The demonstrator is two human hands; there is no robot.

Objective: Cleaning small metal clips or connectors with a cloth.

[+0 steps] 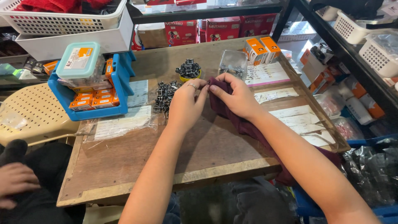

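Pinching a dark red cloth (226, 103) between both hands near the middle of the wooden tabletop (124, 166): left hand (185, 103) and right hand (236, 97) closed on its bunched end, fingertips meeting, anything inside hidden. Small metal parts (165, 96) heaped just left of the hands, more piled on a yellow dish (189, 70) toward the far edge, apparently awaiting handling. Blue bin (120, 89) crowding the far left corner; bare board along the near edge.
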